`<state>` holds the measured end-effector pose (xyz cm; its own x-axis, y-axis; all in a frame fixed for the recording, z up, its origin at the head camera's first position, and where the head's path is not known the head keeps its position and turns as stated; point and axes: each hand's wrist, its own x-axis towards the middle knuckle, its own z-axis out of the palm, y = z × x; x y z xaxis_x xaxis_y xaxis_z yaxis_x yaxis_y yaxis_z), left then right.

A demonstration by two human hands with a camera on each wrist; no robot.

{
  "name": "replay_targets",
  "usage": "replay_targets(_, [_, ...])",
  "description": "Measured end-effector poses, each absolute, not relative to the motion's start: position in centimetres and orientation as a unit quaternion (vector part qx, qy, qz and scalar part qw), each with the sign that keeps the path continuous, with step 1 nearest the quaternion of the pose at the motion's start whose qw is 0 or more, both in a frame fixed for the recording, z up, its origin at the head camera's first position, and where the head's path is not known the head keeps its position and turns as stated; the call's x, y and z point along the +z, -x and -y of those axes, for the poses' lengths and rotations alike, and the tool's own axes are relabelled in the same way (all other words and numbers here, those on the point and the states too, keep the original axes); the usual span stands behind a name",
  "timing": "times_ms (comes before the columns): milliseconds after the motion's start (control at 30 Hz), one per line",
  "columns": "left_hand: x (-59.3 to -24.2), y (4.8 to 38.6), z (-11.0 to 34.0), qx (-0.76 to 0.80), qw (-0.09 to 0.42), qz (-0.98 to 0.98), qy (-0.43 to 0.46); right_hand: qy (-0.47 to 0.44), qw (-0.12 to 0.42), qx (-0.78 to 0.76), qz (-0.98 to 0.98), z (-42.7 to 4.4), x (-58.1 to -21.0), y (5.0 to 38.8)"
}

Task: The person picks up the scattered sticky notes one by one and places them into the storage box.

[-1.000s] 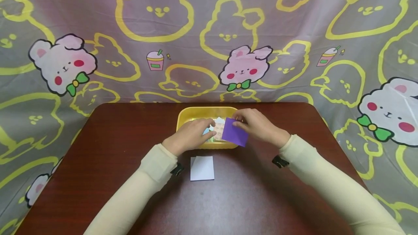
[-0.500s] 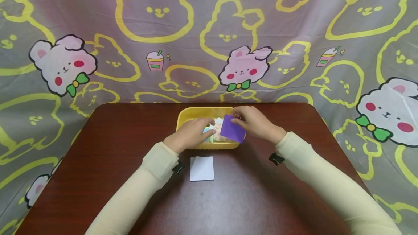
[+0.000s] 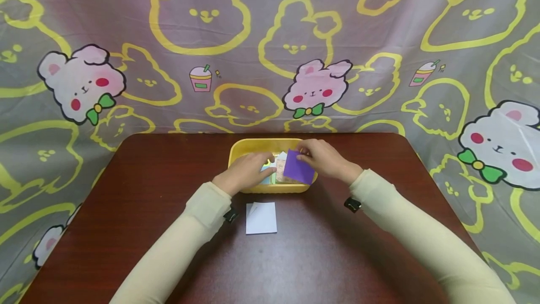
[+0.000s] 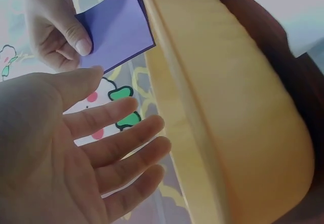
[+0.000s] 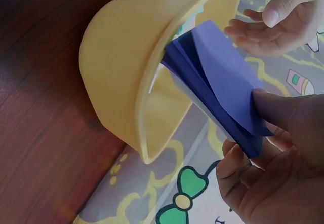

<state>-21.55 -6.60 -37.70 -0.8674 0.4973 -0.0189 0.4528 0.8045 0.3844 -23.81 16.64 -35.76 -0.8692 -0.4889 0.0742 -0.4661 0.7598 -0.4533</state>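
My right hand pinches a small stack of purple paper between thumb and fingers, over the right end of a yellow plastic basket. In the right wrist view the purple sheets fan apart at one edge, and a corner reaches over the basket's rim. My left hand hovers over the basket's left side. Its fingers are spread and hold nothing in the left wrist view. Inside the basket stand a pink patterned piece and blue-green papers, partly hidden by the left hand.
A stack of white paper squares lies on the dark red-brown table in front of the basket, its top sheet slightly lifted at one corner. A patterned cloth hangs behind the table.
My right hand has moved slightly left with the purple paper, bringing it further over the basket. The left hand has barely moved.
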Motion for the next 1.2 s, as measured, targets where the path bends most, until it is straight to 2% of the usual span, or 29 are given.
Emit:
replay_targets(667, [-38.3,22.3,6.8,0.183,0.061,-0.949,-0.249,0.259,0.043,-0.217,-0.94,-15.6,-36.7,24.9])
replay_targets(1200, [-39.0,22.5,6.9,0.178,0.083,-0.952,-0.233,0.272,0.057,-0.213,-0.937,-15.3,-38.4,25.3])
